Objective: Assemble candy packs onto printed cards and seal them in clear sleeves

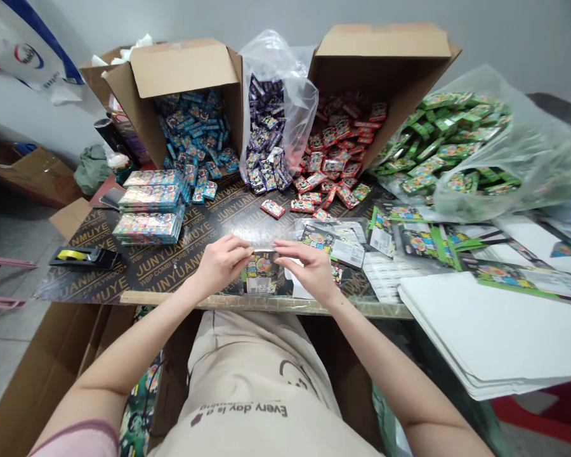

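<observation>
At the table's front edge, my left hand (224, 261) and my right hand (309, 263) face each other over a small clear plastic bag (259, 238). Both hands pinch its upper part between thumb and fingers, one at each side. Below the fingertips a dark printed pack (261, 273) with colourful pictures shows, apparently inside the bag. Beside my right hand lie flat black-and-green printed packs (333, 246) in clear plastic. A white piece (301, 284) sits partly under my right hand. Loose small red packets (273, 208) lie just beyond my hands.
Cardboard boxes hold blue packets (195, 124) and red packets (337, 136); between them stands a bag of purple packets (266, 133). Green packets (452, 133) fill a bag at right. Stacked packs (150, 206) and a tape dispenser (83, 258) are left, white sheets (499, 330) right.
</observation>
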`<action>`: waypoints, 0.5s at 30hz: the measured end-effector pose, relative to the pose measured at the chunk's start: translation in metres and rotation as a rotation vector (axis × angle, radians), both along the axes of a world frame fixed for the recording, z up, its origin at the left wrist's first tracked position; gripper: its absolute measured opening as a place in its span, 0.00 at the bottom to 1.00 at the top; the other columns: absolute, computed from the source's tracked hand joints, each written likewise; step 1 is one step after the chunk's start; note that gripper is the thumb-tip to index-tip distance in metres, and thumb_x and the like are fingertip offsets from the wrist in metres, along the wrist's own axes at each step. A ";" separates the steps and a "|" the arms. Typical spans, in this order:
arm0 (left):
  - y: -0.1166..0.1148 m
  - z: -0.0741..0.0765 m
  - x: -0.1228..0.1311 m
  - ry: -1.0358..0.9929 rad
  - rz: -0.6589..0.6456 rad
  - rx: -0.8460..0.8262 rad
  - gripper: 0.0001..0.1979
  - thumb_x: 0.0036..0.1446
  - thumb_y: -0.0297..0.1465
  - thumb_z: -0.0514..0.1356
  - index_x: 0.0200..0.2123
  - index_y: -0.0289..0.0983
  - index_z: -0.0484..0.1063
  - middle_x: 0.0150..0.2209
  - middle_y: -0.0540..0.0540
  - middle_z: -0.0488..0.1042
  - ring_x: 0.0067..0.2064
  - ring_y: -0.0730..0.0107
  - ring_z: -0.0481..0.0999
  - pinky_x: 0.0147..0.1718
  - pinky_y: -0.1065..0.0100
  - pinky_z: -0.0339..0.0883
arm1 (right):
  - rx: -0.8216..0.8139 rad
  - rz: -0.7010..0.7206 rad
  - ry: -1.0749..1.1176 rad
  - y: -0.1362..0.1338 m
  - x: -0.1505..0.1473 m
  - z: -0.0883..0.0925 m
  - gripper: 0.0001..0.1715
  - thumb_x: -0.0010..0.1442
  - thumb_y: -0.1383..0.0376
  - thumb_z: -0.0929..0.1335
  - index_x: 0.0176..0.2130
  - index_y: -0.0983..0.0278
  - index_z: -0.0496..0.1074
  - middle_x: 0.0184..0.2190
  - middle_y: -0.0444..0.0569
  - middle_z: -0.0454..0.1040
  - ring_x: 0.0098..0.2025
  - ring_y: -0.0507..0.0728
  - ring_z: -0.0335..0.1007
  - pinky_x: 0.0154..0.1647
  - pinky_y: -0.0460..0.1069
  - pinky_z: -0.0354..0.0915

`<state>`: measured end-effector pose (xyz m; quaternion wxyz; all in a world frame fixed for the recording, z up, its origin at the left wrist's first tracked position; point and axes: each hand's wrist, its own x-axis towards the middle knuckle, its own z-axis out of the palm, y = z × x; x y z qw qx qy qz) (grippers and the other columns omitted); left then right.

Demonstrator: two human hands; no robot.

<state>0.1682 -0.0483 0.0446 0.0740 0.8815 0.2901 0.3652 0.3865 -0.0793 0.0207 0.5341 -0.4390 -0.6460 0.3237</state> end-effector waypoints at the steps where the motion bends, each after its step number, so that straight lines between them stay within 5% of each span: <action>1: 0.001 -0.003 -0.001 0.019 -0.006 0.012 0.07 0.60 0.30 0.57 0.32 0.37 0.74 0.35 0.44 0.78 0.36 0.69 0.75 0.36 0.67 0.69 | 0.059 -0.016 -0.023 -0.003 -0.001 -0.004 0.05 0.56 0.64 0.71 0.34 0.59 0.79 0.41 0.49 0.80 0.44 0.59 0.77 0.47 0.55 0.72; 5: 0.008 -0.008 0.002 0.020 -0.021 -0.053 0.09 0.61 0.30 0.56 0.30 0.36 0.73 0.35 0.43 0.79 0.36 0.69 0.77 0.36 0.68 0.70 | 0.153 -0.024 -0.116 -0.001 -0.008 -0.007 0.08 0.59 0.67 0.67 0.35 0.58 0.78 0.40 0.48 0.80 0.42 0.57 0.78 0.46 0.53 0.72; 8: 0.020 -0.009 -0.005 -0.085 0.078 -0.177 0.08 0.59 0.31 0.59 0.29 0.37 0.74 0.32 0.45 0.79 0.33 0.69 0.78 0.34 0.69 0.70 | 0.063 0.034 -0.082 0.030 -0.020 0.003 0.07 0.59 0.63 0.69 0.37 0.58 0.78 0.39 0.48 0.80 0.42 0.58 0.77 0.47 0.54 0.72; 12: 0.033 -0.018 -0.046 -0.473 0.497 -0.324 0.06 0.54 0.34 0.63 0.30 0.38 0.76 0.32 0.47 0.79 0.35 0.67 0.78 0.37 0.67 0.71 | -0.013 0.101 0.085 0.108 -0.048 -0.004 0.26 0.58 0.53 0.69 0.54 0.57 0.68 0.53 0.51 0.73 0.51 0.59 0.73 0.50 0.55 0.70; 15: 0.027 -0.043 -0.089 -0.552 0.767 -0.387 0.06 0.53 0.34 0.63 0.29 0.38 0.76 0.28 0.50 0.78 0.30 0.67 0.77 0.33 0.66 0.71 | -0.002 0.065 -0.144 0.174 -0.075 -0.035 0.36 0.53 0.51 0.71 0.58 0.59 0.65 0.58 0.55 0.67 0.60 0.64 0.62 0.59 0.61 0.60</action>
